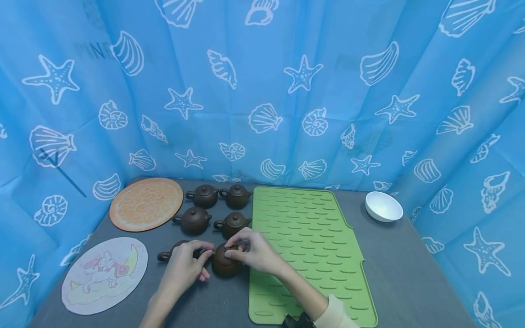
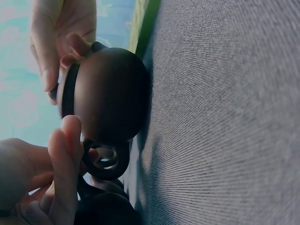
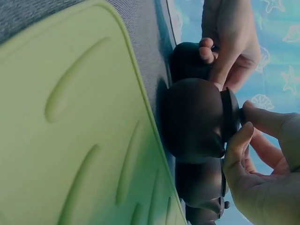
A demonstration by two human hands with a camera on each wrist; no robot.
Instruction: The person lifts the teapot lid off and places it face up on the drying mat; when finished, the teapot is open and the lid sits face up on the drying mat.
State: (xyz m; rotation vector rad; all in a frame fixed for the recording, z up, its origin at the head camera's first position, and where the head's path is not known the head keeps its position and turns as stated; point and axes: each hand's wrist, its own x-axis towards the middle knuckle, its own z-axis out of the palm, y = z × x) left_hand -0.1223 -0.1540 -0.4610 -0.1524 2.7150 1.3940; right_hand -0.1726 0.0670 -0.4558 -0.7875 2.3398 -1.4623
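A dark brown clay teapot (image 1: 225, 266) stands on the grey cloth at the front right of a group of similar pots. My left hand (image 1: 185, 265) pinches its handle (image 2: 123, 161) from the left; a fingertip shows through the loop in the left wrist view. From the right, my right hand (image 1: 259, 253) holds the knob of the lid (image 3: 230, 115) between thumb and finger. The lid sits on the pot's mouth. Behind my left hand, another teapot (image 1: 165, 256) is partly hidden, its handle pointing left.
Several more teapots (image 1: 193, 221) stand in rows farther back. A green ridged mat (image 1: 303, 246) lies to the right, with a white bowl (image 1: 384, 207) beyond it. At the left are a round tan mat (image 1: 145, 204) and a round unicorn-picture mat (image 1: 104, 275). A blue shell-print curtain (image 1: 262, 91) hangs behind.
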